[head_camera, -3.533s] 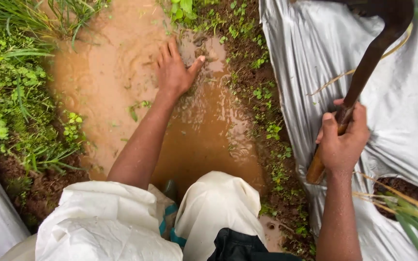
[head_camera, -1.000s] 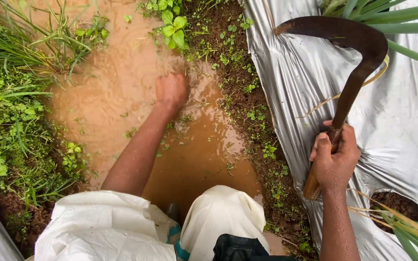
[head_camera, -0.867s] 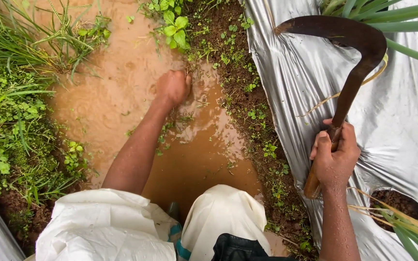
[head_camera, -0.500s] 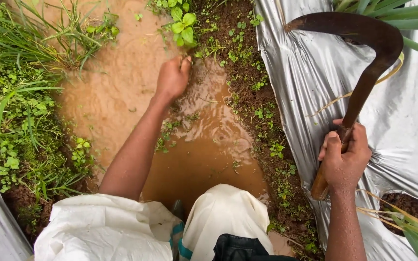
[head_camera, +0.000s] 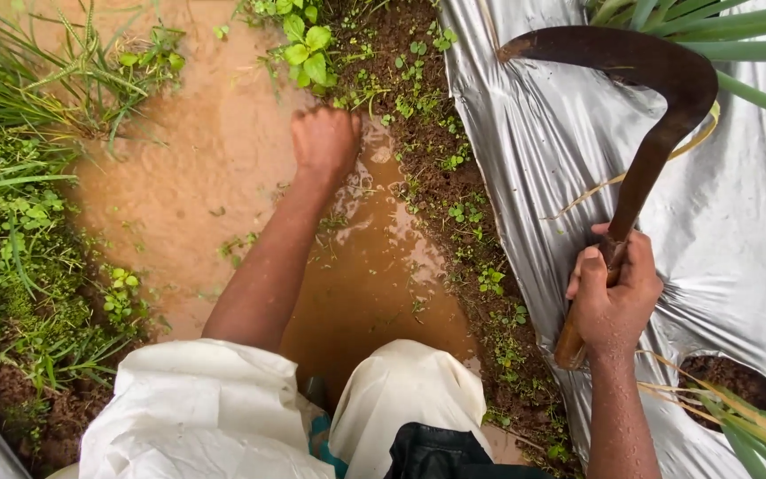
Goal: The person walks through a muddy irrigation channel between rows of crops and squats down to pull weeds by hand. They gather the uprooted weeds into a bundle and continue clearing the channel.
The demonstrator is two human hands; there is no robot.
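Muddy water [head_camera: 223,168] w/ left hand [head_camera: 324,142], fingers hidden

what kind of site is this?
Most likely a farm plot outdoors: a muddy water-filled furrow runs between weeds and a raised bed under silver plastic mulch sheet. The right hand grips a curved sickle; the left hand is in the mud.

Muddy furrow [head_camera: 179,177], silver mulch sheet [head_camera: 755,231], daylight

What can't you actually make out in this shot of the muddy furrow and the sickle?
- Head view: whatever the left hand grips; its closed fingers hide it.
- Furrow bottom: opaque brown water covers it.
- Sickle handle's middle: the right hand wraps it.
- Plant on the silver sheet: cut off by the top edge.
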